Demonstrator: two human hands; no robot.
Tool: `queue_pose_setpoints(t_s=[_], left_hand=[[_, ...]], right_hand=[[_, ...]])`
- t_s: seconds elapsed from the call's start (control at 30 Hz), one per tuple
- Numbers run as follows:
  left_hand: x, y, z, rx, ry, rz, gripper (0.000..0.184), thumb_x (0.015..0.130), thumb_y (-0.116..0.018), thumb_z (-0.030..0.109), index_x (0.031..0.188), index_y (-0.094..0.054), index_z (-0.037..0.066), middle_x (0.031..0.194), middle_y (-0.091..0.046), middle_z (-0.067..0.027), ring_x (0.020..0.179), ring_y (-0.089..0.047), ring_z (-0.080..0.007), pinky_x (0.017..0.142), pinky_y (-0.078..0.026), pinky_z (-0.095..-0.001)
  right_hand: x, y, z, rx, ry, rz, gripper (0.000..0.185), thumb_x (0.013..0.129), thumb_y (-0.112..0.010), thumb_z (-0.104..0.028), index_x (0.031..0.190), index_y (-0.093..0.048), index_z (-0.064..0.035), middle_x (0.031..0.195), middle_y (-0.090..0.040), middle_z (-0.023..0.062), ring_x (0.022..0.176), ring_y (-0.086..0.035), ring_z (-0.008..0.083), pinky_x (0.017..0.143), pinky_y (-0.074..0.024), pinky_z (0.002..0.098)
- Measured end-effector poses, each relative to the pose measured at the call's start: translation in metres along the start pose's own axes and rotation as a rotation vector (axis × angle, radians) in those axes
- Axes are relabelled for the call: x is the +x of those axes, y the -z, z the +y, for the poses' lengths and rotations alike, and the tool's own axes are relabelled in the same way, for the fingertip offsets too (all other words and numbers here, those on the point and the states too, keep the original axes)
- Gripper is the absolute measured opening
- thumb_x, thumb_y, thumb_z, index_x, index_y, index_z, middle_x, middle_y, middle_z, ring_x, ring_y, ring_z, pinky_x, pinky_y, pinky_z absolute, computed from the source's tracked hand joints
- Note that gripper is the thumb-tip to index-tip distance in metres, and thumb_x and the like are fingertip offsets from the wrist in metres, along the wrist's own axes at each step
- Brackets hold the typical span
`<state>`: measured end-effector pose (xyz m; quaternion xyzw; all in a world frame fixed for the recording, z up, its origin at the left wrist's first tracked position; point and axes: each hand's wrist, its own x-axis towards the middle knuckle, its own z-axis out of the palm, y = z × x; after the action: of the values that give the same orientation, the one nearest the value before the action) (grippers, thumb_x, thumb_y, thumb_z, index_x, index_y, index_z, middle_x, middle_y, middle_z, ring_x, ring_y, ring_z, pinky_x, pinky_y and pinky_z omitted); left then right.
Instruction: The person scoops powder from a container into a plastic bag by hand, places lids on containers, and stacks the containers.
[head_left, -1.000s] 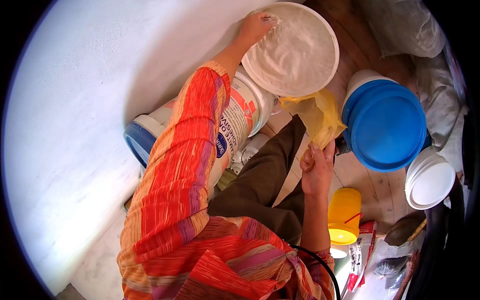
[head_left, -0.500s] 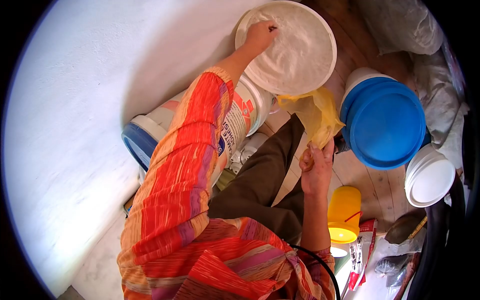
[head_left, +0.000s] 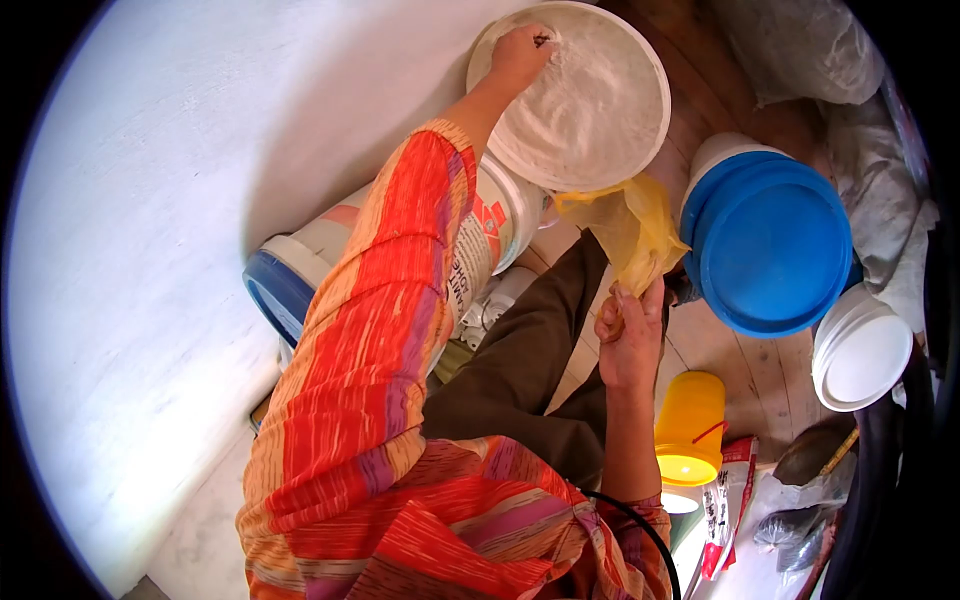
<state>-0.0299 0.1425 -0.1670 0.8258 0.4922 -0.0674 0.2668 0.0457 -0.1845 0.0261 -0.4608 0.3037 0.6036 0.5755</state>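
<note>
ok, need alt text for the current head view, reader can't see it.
A person's right hand pinches a yellow plastic bag while the left hand, fingers curled, is over a round whitish container. Nearby stand a blue-topped bucket, a yellow bucket and a large labelled bucket beside a white wall.

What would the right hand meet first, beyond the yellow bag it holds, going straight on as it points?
Probably the near rim of the pale round tub, though depth is unclear.
</note>
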Motion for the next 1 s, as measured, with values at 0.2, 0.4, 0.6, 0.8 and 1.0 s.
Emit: queue_pose_setpoints(t_s=[0.2, 0.4, 0.6, 0.8, 1.0], left_hand=[[-0.047, -0.002, 0.01, 0.019, -0.107, -0.156, 0.026, 0.079, -0.061, 0.022, 0.102, -0.063, 0.008, 0.093, -0.063, -0.0117, 0.082, -0.062, -0.0247, 0.077, -0.048, -0.0342], [-0.055, -0.002, -0.002, -0.046, -0.152, 0.028, 0.03, 0.079, -0.062, 0.024, 0.104, -0.062, 0.006, 0.099, -0.06, -0.0142, 0.084, -0.061, -0.0264, 0.077, -0.047, -0.0354], [0.009, -0.006, -0.006, -0.034, -0.121, 0.18, 0.038, 0.076, -0.065, 0.028, 0.105, -0.06, 0.004, 0.095, -0.063, -0.014, 0.086, -0.061, -0.0274, 0.077, -0.047, -0.0364], [0.016, -0.015, 0.02, 0.034, -0.067, 0.15, 0.036, 0.076, -0.065, 0.027, 0.104, -0.061, 0.005, 0.093, -0.065, -0.012, 0.086, -0.062, -0.0276, 0.075, -0.048, -0.036], [-0.024, -0.006, 0.03, 0.024, -0.123, -0.136, 0.026, 0.076, -0.064, 0.023, 0.097, -0.065, 0.007, 0.089, -0.065, -0.0134, 0.083, -0.062, -0.027, 0.074, -0.048, -0.0349]], right_hand=[[0.002, 0.004, -0.001, 0.015, -0.003, 0.005, 0.058, 0.086, -0.051, -0.006, 0.138, -0.026, -0.0165, 0.084, -0.048, -0.0015, 0.059, -0.044, 0.0042, 0.047, -0.0366, 0.0182], [0.002, 0.004, 0.002, 0.045, -0.019, -0.013, 0.059, 0.086, -0.051, -0.006, 0.138, -0.026, -0.0175, 0.085, -0.049, -0.0021, 0.06, -0.045, 0.0039, 0.048, -0.0372, 0.0185], [0.006, 0.01, 0.004, 0.019, -0.021, -0.01, 0.058, 0.086, -0.051, -0.006, 0.138, -0.027, -0.0174, 0.086, -0.049, -0.0015, 0.06, -0.045, 0.004, 0.048, -0.0375, 0.0183], [0.004, 0.004, 0.003, 0.034, -0.017, -0.006, 0.056, 0.086, -0.051, -0.007, 0.137, -0.028, -0.0164, 0.085, -0.048, -0.001, 0.059, -0.045, 0.0042, 0.048, -0.037, 0.0184], [0.004, 0.008, 0.0, 0.022, 0.001, -0.011, 0.054, 0.086, -0.05, -0.007, 0.135, -0.029, -0.0161, 0.085, -0.048, -0.0001, 0.06, -0.045, 0.0044, 0.048, -0.0375, 0.0188]])
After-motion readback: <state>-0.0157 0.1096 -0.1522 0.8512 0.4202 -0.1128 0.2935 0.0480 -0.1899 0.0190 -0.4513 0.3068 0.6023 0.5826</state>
